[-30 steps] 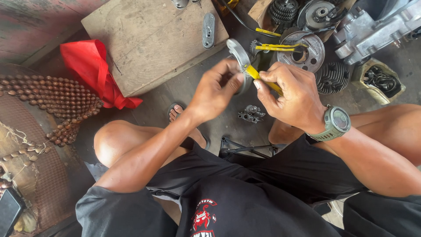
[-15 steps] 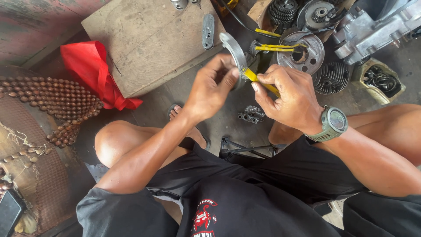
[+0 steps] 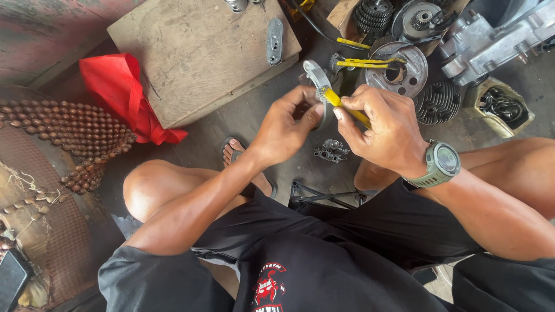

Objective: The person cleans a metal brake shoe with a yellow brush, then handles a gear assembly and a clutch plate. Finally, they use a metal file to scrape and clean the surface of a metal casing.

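— Between the knees: left hand (image 3: 283, 130) clamps a round metal part (image 3: 315, 78), steadying it?
— Yes; right hand (image 3: 384, 130) grips a yellow-handled tool (image 3: 341, 104) against it (spare gears lie beyond).

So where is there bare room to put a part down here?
The wooden board is mostly bare, bordered by the red cloth and a small metal plate. Bare floor lies between board and left hand. Crowded upper right: gears, disc, engine casing.
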